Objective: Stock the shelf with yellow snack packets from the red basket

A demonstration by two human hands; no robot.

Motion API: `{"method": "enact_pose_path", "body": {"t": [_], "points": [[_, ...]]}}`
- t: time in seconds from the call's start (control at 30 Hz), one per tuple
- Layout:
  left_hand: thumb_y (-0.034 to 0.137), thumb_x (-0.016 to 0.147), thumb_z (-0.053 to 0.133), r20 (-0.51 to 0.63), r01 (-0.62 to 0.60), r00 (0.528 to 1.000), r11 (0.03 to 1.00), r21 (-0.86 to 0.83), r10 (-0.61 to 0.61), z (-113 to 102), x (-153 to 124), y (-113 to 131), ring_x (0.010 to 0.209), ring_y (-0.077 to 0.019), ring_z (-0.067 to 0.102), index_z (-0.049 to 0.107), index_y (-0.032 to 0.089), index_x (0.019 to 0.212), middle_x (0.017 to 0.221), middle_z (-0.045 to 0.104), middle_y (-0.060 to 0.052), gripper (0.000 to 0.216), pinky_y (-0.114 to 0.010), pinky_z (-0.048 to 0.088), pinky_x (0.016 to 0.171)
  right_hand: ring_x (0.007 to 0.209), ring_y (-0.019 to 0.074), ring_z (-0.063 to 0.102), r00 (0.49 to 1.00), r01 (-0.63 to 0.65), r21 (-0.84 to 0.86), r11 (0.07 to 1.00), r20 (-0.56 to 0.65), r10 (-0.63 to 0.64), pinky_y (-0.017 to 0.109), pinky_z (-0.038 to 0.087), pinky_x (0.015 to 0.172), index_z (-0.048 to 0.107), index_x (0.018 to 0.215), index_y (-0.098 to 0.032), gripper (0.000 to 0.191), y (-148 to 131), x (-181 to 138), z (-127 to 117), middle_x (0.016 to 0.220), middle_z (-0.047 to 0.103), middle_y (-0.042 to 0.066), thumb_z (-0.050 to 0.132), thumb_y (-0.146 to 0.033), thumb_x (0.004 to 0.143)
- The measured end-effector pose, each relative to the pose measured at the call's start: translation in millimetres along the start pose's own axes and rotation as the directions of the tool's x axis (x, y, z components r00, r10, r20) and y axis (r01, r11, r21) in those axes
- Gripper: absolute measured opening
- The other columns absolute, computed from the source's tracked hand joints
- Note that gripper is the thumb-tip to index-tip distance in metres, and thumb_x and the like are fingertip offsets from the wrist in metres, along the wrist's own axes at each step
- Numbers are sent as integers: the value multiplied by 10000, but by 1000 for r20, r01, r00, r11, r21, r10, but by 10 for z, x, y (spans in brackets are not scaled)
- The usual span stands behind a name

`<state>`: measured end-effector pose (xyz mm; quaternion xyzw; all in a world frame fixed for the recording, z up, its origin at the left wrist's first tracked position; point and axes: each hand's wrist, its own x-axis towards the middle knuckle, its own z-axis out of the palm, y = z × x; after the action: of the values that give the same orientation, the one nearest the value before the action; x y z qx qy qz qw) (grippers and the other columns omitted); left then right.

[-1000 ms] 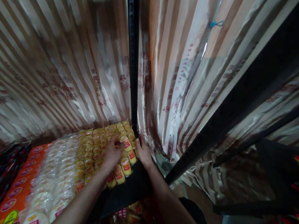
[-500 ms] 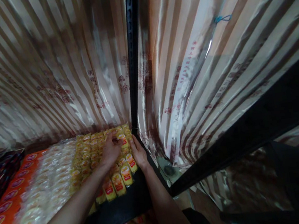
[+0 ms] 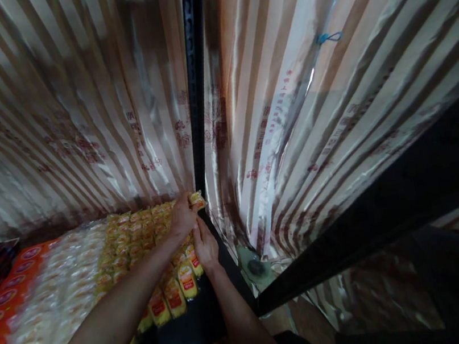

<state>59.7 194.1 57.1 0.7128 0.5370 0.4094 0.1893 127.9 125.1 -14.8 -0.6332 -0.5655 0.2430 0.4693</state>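
Observation:
Small yellow wrapped snack cakes [image 3: 173, 298] with red labels stand in tight rows on a black shelf [image 3: 172, 338]. At the back right corner, one wrapped snack cake [image 3: 197, 200] sits at the fingertips of my left hand [image 3: 182, 216], whose fingers are closed on it. Just below, my right hand [image 3: 206, 245] lies along the right side of the rows. Its fingers are stretched upward and nearly meet the left hand. Both forearms hide part of the rows.
Clear-wrapped pale packets [image 3: 56, 284] and an orange printed box [image 3: 13, 282] lie to the left. A black upright post [image 3: 194, 85] rises at the shelf's corner. Striped plastic sheeting [image 3: 115, 97] hangs behind. Another black beam [image 3: 367, 203] crosses at right.
My left hand has moved right and toward the back corner with a snack cake. The right hand has shifted slightly down and left in view. The view has turned slightly right.

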Motion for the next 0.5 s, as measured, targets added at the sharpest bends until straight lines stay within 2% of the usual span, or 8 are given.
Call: {"method": "enact_pose_path", "body": {"t": [0.13,0.3,0.5], "points": [[107,764,552,81,-57,996,985,161,45,108,64,-79,810,-159,601,555,171,1033,894,634,-36,277,-301,475,783,1270,206,439,1000,9,16,1000,-16,-9,363,322,1069,453,1340,-118,560,14,-3,1,1363,486,108,241,-445,938],[113,782,536,195,-197,971,924,329,137,153,103,-122,1001,-190,573,591,177,1043,1026,640,-67,274,-312,439,901,1269,210,441,1000,-5,9,1000,-14,5,365,316,1073,459,1335,-97,565,27,-4,5,1356,489,128,236,-432,938],[154,808,562,271,-210,957,890,405,103,236,184,-130,980,-202,587,616,137,1021,966,653,-89,220,-346,433,940,1267,234,436,1000,-12,0,1000,-18,12,392,303,1079,477,1312,-58,576,31,12,18,1336,504,152,234,-412,927]]}}
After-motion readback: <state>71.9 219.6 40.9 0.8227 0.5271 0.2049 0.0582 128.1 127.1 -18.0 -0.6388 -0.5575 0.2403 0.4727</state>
